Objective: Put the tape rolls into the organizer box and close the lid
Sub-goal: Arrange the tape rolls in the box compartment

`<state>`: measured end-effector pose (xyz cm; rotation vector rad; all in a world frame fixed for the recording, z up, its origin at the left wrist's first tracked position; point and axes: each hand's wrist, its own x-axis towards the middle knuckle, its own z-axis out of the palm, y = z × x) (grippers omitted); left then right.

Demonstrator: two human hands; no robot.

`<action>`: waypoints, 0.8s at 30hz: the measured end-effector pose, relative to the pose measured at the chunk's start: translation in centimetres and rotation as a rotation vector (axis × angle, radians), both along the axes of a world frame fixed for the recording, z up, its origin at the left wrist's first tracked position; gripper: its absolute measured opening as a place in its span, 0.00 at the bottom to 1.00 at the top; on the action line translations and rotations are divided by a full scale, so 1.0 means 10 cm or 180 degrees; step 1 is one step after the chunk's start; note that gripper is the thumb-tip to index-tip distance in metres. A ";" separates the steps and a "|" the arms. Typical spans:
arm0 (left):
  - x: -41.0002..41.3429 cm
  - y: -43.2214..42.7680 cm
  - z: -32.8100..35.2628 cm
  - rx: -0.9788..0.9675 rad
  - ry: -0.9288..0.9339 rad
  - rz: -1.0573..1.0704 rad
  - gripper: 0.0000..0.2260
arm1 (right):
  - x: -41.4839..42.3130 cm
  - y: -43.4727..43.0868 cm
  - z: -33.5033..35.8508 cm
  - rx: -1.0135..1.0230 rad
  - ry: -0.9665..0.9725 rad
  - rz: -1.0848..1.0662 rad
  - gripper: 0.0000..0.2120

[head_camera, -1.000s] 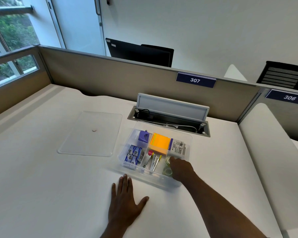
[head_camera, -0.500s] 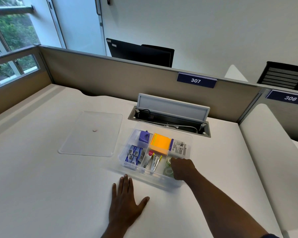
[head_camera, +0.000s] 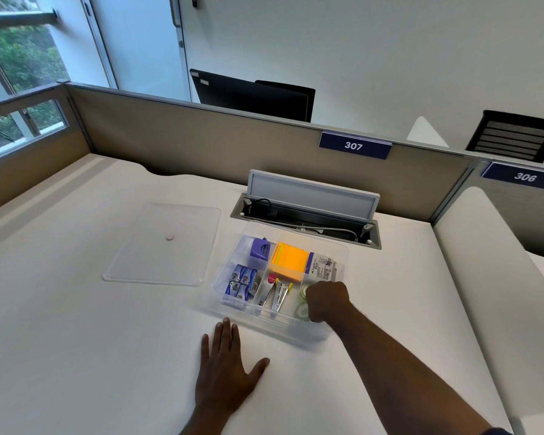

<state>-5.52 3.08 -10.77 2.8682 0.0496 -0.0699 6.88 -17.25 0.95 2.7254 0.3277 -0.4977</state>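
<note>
Right hand (head_camera: 326,301): barely shifted inside organizer box (head_camera: 230,271), over tape rolls (head_camera: 302,304); grip state cannot tell. Left hand (head_camera: 225,376): unmoved, splayed flat on bench (head_camera: 76,356). Lid (head_camera: 164,244): pending.

Your bench (head_camera: 76,340) has a smooth, matt, off-white top. On it, the organizer box (head_camera: 233,259) is clear, glossy plastic, and so is its lid (head_camera: 182,246) lying flat beside it. You can see translucent, shiny tape rolls (head_camera: 302,304) in the box, a bright orange paper pad (head_camera: 291,260), and metal staplers (head_camera: 278,295) with a dull shine.
</note>
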 end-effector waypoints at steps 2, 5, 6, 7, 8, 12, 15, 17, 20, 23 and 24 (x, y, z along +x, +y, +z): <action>0.00 0.00 0.00 -0.0008 -0.0008 -0.0006 0.48 | 0.00 0.04 0.02 -0.0048 -0.0085 -0.0036 0.21; 0.01 0.01 0.00 0.0013 0.0010 -0.0021 0.48 | 0.00 0.10 0.05 -0.0008 -0.0174 -0.0146 0.22; 0.00 0.01 0.00 0.0019 0.0008 -0.0025 0.48 | 0.00 0.11 0.05 0.0045 -0.0194 -0.0150 0.21; 0.00 0.01 0.00 0.0020 0.0008 -0.0029 0.47 | -0.01 0.12 0.04 0.0129 -0.0199 -0.0149 0.21; 0.00 0.01 0.00 0.0014 0.0005 -0.0029 0.47 | -0.01 0.12 0.03 0.0236 -0.0187 -0.0155 0.20; 0.00 0.01 -0.01 0.0036 0.0056 -0.0011 0.48 | -0.05 0.11 -0.05 0.0701 -0.0074 -0.0296 0.18; 0.00 0.01 -0.01 0.0065 0.0054 -0.0008 0.48 | -0.07 0.09 -0.13 0.0962 0.0052 -0.0401 0.16; 0.00 0.00 0.00 0.0050 0.0031 -0.0021 0.48 | -0.06 0.08 -0.15 0.1137 0.0135 -0.0494 0.15; -0.01 0.01 0.01 0.0042 0.0008 -0.0029 0.48 | -0.06 0.09 -0.17 0.1270 0.0197 -0.0611 0.14; -0.01 0.01 0.02 0.0043 0.0016 -0.0034 0.48 | -0.07 0.05 -0.19 0.1481 0.0132 -0.0819 0.13; -0.01 0.01 0.02 0.0043 0.0012 -0.0038 0.48 | -0.07 0.04 -0.21 0.1564 0.0067 -0.0842 0.13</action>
